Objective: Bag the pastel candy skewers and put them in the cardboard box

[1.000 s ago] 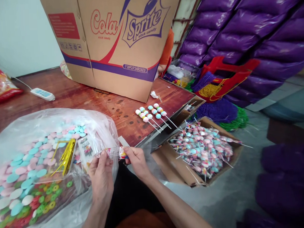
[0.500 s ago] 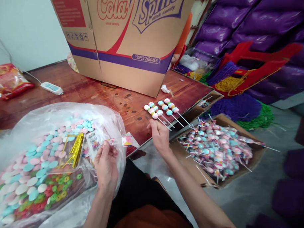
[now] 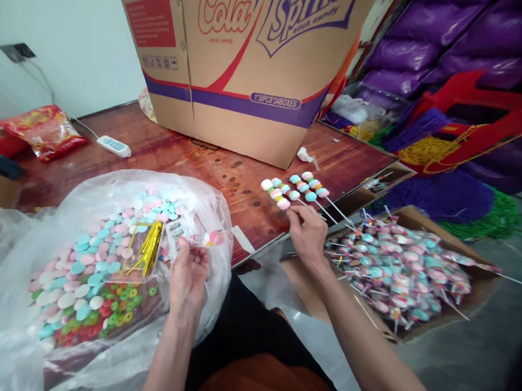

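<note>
My left hand (image 3: 189,275) pinches a small clear printed wrapper (image 3: 213,238) over the plastic bag's edge. At the table's front edge, the fingers of my right hand (image 3: 308,232) are closed at the lower end of the nearest candy skewer (image 3: 277,194), whose stick is hidden by the hand. Several more skewers of pink, white and blue candies, such as this candy skewer (image 3: 303,188), lie beside it with white sticks over the edge. Left of my left hand, the open plastic bag (image 3: 93,187) holds loose pastel candies (image 3: 82,287), gummy rings (image 3: 119,306) and gold twist ties (image 3: 149,248).
A large cardboard carton (image 3: 236,119) stands on the wooden table (image 3: 208,163). Below right, an open cardboard box (image 3: 307,288) is heaped with wrapped candy sticks (image 3: 400,270). A white power strip (image 3: 114,146) and red packet (image 3: 48,131) lie at the back left.
My right hand has come up to the nearest candy skewer and closed on its stick end. My left hand still holds the wrapper. The whole view has shifted, moving things rightward.
</note>
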The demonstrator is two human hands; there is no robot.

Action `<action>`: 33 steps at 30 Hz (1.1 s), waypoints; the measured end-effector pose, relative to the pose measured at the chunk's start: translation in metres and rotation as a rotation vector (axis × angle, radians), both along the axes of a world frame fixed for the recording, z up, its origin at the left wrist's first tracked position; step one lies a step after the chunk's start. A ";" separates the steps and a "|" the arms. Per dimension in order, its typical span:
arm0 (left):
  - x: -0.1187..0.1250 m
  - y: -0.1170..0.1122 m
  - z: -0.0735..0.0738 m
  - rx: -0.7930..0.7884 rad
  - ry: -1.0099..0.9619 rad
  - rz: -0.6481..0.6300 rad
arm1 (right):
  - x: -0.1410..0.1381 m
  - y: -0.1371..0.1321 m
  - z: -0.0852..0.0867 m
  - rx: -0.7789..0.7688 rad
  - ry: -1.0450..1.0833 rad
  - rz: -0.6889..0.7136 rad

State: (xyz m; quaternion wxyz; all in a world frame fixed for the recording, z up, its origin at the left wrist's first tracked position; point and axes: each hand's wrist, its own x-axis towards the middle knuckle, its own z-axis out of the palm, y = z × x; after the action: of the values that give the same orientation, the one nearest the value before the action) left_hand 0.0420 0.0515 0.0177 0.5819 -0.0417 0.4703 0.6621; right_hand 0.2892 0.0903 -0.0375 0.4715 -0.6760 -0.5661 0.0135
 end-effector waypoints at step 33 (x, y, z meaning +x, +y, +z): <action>0.004 -0.016 -0.019 0.303 0.493 0.030 | -0.069 -0.109 0.033 0.015 0.055 0.567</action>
State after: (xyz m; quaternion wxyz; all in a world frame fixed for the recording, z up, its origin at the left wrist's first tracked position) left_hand 0.0465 0.0354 -0.0014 0.4397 0.2011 0.4926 0.7236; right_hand 0.2205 -0.0189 -0.0043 0.4693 -0.4866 -0.7195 0.1589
